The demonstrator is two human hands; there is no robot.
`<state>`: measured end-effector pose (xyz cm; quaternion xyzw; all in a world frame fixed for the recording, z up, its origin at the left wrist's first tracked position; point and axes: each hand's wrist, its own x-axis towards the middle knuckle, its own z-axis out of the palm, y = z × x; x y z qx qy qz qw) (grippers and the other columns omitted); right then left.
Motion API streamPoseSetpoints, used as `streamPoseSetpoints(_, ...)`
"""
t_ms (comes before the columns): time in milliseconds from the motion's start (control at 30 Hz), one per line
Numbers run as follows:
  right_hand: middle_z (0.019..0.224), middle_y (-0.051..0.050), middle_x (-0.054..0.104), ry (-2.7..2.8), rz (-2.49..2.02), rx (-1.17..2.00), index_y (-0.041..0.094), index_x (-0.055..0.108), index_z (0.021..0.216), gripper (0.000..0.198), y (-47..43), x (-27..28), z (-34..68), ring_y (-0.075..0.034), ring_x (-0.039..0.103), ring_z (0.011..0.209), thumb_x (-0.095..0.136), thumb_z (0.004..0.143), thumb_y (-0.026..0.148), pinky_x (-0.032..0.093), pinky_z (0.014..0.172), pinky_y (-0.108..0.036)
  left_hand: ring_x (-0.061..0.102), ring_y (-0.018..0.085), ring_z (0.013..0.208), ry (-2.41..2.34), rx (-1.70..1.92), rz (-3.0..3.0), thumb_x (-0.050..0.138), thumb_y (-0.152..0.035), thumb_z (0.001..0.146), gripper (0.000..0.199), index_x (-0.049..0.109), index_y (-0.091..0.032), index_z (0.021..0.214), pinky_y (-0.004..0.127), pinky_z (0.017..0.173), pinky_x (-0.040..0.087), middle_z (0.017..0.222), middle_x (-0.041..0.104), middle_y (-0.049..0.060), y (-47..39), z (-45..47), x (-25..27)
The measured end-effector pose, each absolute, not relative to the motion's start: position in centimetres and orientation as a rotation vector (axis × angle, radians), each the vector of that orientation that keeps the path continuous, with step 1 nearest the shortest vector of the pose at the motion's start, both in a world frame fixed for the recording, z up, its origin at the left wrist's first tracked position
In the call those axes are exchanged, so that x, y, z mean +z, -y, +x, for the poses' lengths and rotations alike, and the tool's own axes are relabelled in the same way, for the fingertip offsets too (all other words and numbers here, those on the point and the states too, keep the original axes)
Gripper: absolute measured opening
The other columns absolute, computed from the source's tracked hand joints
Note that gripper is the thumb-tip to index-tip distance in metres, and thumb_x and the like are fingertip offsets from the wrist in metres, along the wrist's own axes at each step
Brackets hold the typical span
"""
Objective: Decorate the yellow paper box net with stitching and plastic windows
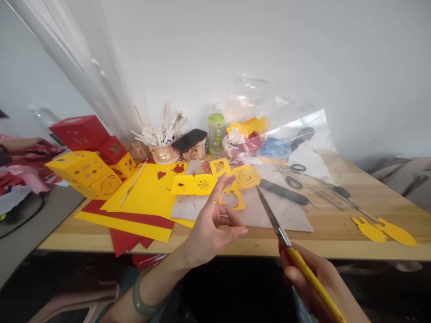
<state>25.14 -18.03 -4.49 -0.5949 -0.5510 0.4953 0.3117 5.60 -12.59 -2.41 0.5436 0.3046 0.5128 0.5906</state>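
Note:
My left hand is raised above the front of the table. Its index finger points up and the other fingers curl toward the thumb; I see nothing held in it. Behind it are yellow paper pieces with cut-outs, among them a strip with a flower pattern and a square with a rose pattern. In my right hand is a pair of scissors with yellow handles. Its metal blades point up and left, almost closed, over the table edge.
Red and yellow paper boxes are stacked at left beside yellow sheets. Behind stand a brush pot, a phone and a green bottle. A dark cutter, black-handled scissors and yellow rabbit cut-outs lie right.

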Motion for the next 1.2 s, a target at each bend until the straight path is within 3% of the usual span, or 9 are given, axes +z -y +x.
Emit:
streamPoseSetpoints(133,0.056,0.004,0.032,1.532,-1.524,1.304,0.02,0.038,0.064,0.06,17.7,-4.5,25.3,-0.007,0.024,0.047,0.045,0.063,0.08,0.016,0.04,-0.022,0.054,0.001,0.066,-0.678,1.172,1.283,0.07,-0.007,0.068,0.093,0.023,-0.05,0.135,0.017,0.061,0.049,0.149,0.019,0.004,12.7,5.6,-2.8)
streamPoseSetpoints(333,0.052,0.007,0.029,1.499,-1.487,1.355,0.02,0.038,0.066,0.057,17.4,-4.2,25.0,-0.006,0.022,0.044,0.042,0.069,0.076,0.023,0.043,-0.022,0.053,0.001,0.066,-0.621,1.151,1.259,0.069,-0.005,0.069,0.089,0.027,-0.053,0.132,0.015,0.059,0.048,0.151,0.014,0.0,13.0,6.0,-3.5)
streamPoseSetpoints(600,0.057,0.005,0.034,1.396,-1.549,1.355,0.02,0.038,0.065,0.055,17.4,-5.5,25.9,-0.007,0.03,0.046,0.054,0.064,0.073,0.026,0.041,-0.021,0.052,0.001,0.065,-0.621,1.147,1.225,0.069,-0.006,0.068,0.091,0.025,-0.051,0.134,0.016,0.058,0.048,0.15,0.016,0.003,12.8,6.2,-3.9)
streamPoseSetpoints(733,0.05,0.006,0.032,1.46,-1.491,1.393,0.02,0.041,0.067,0.054,17.1,-5.1,26.0,-0.006,0.028,0.043,0.048,0.069,0.073,0.027,0.042,-0.021,0.052,0.0,0.064,-0.633,1.083,1.217,0.068,-0.003,0.066,0.094,0.025,-0.051,0.133,0.015,0.055,0.045,0.15,0.016,0.003,13.1,6.6,-4.0)
streamPoseSetpoints(833,0.048,0.007,0.033,1.481,-1.461,1.401,0.02,0.042,0.069,0.054,16.8,-5.0,26.1,-0.006,0.027,0.041,0.043,0.072,0.073,0.026,0.04,-0.021,0.051,0.0,0.063,-0.658,1.025,1.183,0.068,-0.002,0.064,0.097,0.022,-0.044,0.137,0.015,0.054,0.044,0.149,0.019,0.008,13.3,7.0,-3.8)
streamPoseSetpoints(933,0.047,0.007,0.032,1.466,-1.48,1.396,0.02,0.042,0.067,0.055,16.5,-5.4,26.5,-0.006,0.029,0.041,0.049,0.066,0.075,0.026,0.039,-0.02,0.05,0.001,0.061,-0.684,0.995,1.153,0.067,-0.003,0.063,0.099,0.016,-0.035,0.141,0.017,0.054,0.042,0.14,0.034,0.014,13.3,7.1,-3.6)
streamPoseSetpoints(1067,0.049,0.006,0.034,1.362,-1.554,1.354,0.02,0.039,0.061,0.057,16.4,-6.1,26.9,-0.006,0.032,0.041,0.057,0.059,0.073,0.024,0.038,-0.02,0.049,0.003,0.059,-0.688,0.973,1.134,0.067,-0.004,0.063,0.103,0.008,-0.029,0.144,0.017,0.054,0.041,0.116,0.056,0.012,13.2,7.2,-3.4)
streamPoseSetpoints(1133,0.049,0.007,0.033,1.363,-1.547,1.348,0.02,0.038,0.061,0.058,16.4,-6.1,26.8,-0.006,0.031,0.04,0.057,0.058,0.074,0.023,0.039,-0.02,0.049,0.003,0.06,-0.698,0.979,1.144,0.067,-0.005,0.063,0.103,0.009,-0.031,0.143,0.017,0.054,0.042,0.124,0.051,0.013,13.2,7.2,-3.5)
streamPoseSetpoints(1200,0.046,0.008,0.031,1.374,-1.525,1.363,0.02,0.039,0.063,0.057,16.3,-5.8,26.5,-0.005,0.027,0.038,0.052,0.062,0.076,0.02,0.038,-0.02,0.05,0.003,0.063,-0.71,0.974,1.17,0.068,-0.005,0.062,0.101,0.014,-0.035,0.142,0.018,0.056,0.043,0.14,0.035,0.013,13.2,7.4,-3.6)
